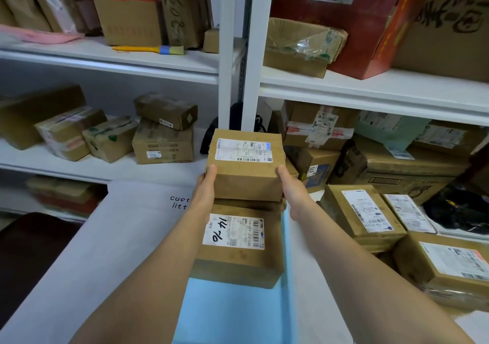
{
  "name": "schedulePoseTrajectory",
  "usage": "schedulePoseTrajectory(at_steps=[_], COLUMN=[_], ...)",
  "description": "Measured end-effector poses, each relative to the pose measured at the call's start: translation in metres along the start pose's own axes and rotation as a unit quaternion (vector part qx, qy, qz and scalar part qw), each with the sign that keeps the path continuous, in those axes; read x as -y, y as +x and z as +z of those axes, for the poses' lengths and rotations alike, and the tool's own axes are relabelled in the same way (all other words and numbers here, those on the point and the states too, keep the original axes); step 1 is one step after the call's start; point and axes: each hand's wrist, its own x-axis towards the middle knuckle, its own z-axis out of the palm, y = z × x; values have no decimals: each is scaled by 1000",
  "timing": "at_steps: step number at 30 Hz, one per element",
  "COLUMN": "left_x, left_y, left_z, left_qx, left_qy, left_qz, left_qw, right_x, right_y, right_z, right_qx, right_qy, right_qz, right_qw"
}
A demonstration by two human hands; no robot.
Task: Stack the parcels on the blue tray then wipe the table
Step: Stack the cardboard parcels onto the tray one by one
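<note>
Parcel [244, 163] clamped between my left hand [205, 187] and right hand [292, 187], just over the second parcel [238, 240] on the tray [230, 312].

Both arms reach forward, left hand [205, 190] and right hand [293, 193] clasping inward.
</note>
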Motion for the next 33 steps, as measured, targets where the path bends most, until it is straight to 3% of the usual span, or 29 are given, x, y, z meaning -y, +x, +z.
schedulePoseTrajectory(at_steps=[14,19,23,28,33], left_x=[-11,-10,-9,-10,10], left_y=[9,14,8,-9,-39], left_z=[3,5,7,17,59], left_qx=[-21,-39,-100,-279,-235], left_qy=[59,31,17,51,67], left_qz=[31,16,18,76,155], left_qw=[998,999,995,956,957], right_x=[1,3,3,-4,-27], right_y=[4,2,-1,-1,-7], right_z=[13,13,11,3,-28], right_qx=[-42,-32,-35,-54,-94], right_qy=[-45,-39,-17,2,9], right_qz=[-20,2,12,2,1], right_qw=[998,999,999,999,995])
